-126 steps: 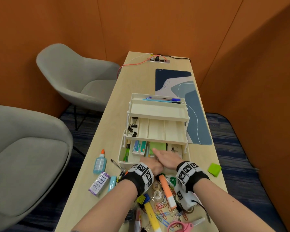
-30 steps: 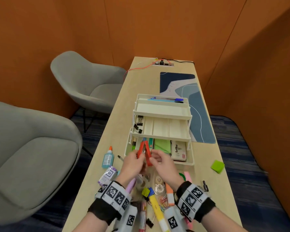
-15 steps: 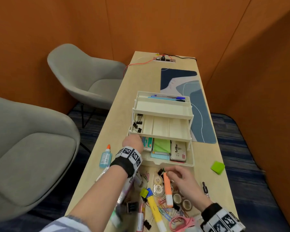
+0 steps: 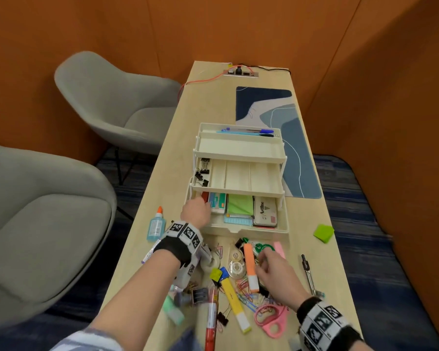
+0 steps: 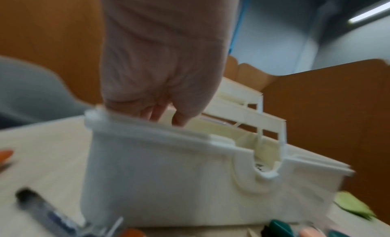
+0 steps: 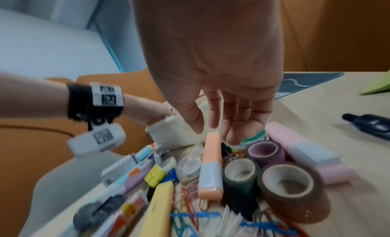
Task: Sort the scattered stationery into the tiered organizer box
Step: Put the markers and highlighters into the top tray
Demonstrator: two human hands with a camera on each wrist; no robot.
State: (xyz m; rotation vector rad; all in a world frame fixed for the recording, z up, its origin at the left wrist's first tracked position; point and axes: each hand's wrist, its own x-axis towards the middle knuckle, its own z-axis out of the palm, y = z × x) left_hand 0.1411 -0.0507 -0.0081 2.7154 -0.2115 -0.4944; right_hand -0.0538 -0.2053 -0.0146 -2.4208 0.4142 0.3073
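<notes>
While left fingers (image 5: 157, 113) dip inside organizer (image 5: 160, 173), grip unclear: orange highlighter (image 6: 211, 165) under relaxed right fingers (image 6: 213, 110).

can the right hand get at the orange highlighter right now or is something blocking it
Probably yes. The right hand hangs open just above the orange highlighter, which lies on top of the pile with its upper side bare. The tape rolls crowd one side, so fingers have little room there.

An office booth: orange padded walls (image 4: 238, 29), two grey chairs (image 4: 117, 105), a narrow table (image 4: 205, 107) with a power socket (image 4: 241, 72).
</notes>
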